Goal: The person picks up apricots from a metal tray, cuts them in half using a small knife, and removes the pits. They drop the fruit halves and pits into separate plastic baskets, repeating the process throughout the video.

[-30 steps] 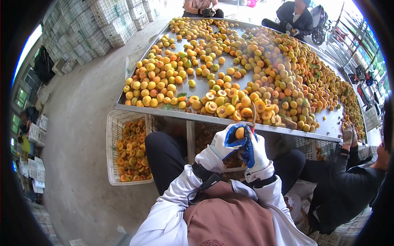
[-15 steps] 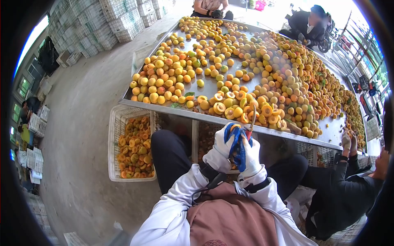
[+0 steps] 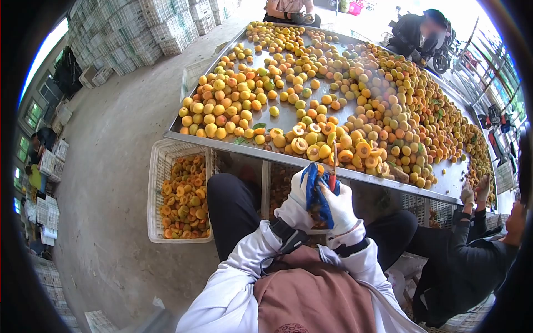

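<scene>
My left hand (image 3: 305,191), in a white and blue glove, is closed round an apricot (image 3: 320,169), of which a bit of orange shows at the fingertips. My right hand (image 3: 340,205), gloved the same way, grips a red-handled tool (image 3: 332,181) whose thin curved metal end points up. Both hands are together just in front of the near edge of the metal table (image 3: 250,154). Halved apricots (image 3: 300,145) lie on the table beyond them, beside many whole apricots (image 3: 222,105).
A white crate (image 3: 154,205) of apricot halves stands on the floor at the left, under the table edge. A co-worker (image 3: 461,261) sits at the right, two more (image 3: 291,11) (image 3: 416,33) at the far side. Stacked crates (image 3: 127,33) stand at the back left.
The tool in my right hand has turned more upright, and my right hand has shifted slightly beside my left. The far-right co-worker leans lower.
</scene>
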A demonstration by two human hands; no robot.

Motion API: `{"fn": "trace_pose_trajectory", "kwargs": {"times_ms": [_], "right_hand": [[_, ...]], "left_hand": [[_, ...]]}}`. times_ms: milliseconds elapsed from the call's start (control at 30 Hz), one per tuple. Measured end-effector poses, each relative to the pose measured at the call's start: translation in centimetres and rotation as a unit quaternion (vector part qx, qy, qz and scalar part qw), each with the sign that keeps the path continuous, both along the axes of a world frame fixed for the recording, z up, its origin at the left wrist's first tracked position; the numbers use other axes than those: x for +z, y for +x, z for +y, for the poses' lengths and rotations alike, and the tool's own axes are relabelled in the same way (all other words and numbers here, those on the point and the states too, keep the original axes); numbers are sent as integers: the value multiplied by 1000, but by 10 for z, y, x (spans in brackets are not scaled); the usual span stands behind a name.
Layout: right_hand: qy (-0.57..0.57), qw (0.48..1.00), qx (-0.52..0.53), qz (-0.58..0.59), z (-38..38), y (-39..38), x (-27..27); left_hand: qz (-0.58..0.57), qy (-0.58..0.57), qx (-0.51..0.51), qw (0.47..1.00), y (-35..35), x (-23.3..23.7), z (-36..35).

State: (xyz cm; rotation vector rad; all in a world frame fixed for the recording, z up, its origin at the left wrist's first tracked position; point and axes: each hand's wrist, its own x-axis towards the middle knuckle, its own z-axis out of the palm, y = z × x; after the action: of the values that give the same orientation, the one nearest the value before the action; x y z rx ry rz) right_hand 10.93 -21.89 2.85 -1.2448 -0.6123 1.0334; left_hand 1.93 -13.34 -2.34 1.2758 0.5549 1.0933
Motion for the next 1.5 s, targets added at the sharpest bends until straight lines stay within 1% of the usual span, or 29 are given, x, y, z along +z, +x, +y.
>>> {"fn": "trace_pose_trajectory", "kwargs": {"times_ms": [67, 100, 133, 167, 200, 233, 267, 300, 333, 400, 533, 600, 667, 700, 733, 800, 833, 900, 1000, 1133, 1200, 1233, 1267, 1300, 1333, 1400, 1467, 1500], "right_hand": [[-29, 983, 92, -154, 2, 19, 5], [-80, 939, 79, -326, 1, 24, 20], [-87, 926, 52, -364, 2, 31, 11], [-83, 906, 19, -414, 1, 33, 16], [-79, 883, -13, -462, 1, 34, 22], [-79, 883, -14, -463, 0, 35, 20], [-54, 885, -25, -461, 0, 35, 16], [-28, 887, -35, -460, 0, 35, 13], [-27, 887, -34, -460, 0, 36, 14], [21, 915, -24, -402, 0, 36, 14], [26, 915, 2, -402, 4, 42, 7], [21, 930, 38, -366, 6, 45, 7], [29, 926, 48, -373, 7, 46, -2], [36, 922, 54, -381, 6, 45, -4], [36, 922, 57, -381, 6, 45, -4], [-2, 922, 66, -381, 5, 42, -4], [-2, 922, 68, -382, 6, 40, -4], [-3, 914, 60, -400, 8, 37, -4], [-34, 918, 51, -393, 7, 33, -1], [-60, 920, 34, -387, 6, 30, -5], [-31, 912, -8, -409, 7, 39, -19], [-23, 887, -48, -458, 6, 37, -9], [-31, 849, -90, -520, 9, 56, -22], [-36, 900, -133, -414, 14, 62, -18], [-68, 924, -158, -341, 17, 65, -1], [-24, 960, -170, -223, 29, 59, 39], [0, 956, -172, -238, 45, 37, 78], [10, 950, -163, -267, 56, 33, 80]], "left_hand": [[0, 19, -39, 999, -7, 14, 0], [-1, 19, -40, 999, -8, 13, 2], [32, 47, -38, 998, -10, 10, 4], [64, 75, -36, 994, -9, 8, 5], [63, 75, -37, 994, -8, 6, 5], [66, 88, -36, 993, -7, 4, 5], [70, 100, -35, 992, -6, 2, 5], [70, 101, -34, 992, -5, 0, 5], [74, 89, -33, 993, -4, -2, 5], [80, 78, -29, 993, -4, -2, 5], [95, 72, -30, 992, -4, 4, 3], [100, 75, -25, 992, -5, 8, 2], [157, 196, 24, 968, -6, 15, 2], [157, 172, 14, 972, -5, 13, 1], [157, 171, 17, 973, -5, 11, 2], [212, 247, 58, 944, -5, 8, 3], [212, 245, 60, 944, -5, 6, 3], [270, 280, 76, 918, -3, 1, 2], [294, 262, 81, 916, 0, -5, 0], [263, 239, 96, 930, 5, -13, -2], [226, 176, 68, 956, 6, -17, -1], [131, 74, 35, 988, 8, -24, 0], [129, 73, 43, 988, 11, -29, 4], [97, -52, 19, 994, 9, -25, 6], [62, -177, -7, 982, 7, -23, 8], [50, -191, -6, 980, 9, -25, 7], [51, -173, -4, 984, 17, -36, 6], [104, -221, -35, 969, 6, -6, 4]]}}
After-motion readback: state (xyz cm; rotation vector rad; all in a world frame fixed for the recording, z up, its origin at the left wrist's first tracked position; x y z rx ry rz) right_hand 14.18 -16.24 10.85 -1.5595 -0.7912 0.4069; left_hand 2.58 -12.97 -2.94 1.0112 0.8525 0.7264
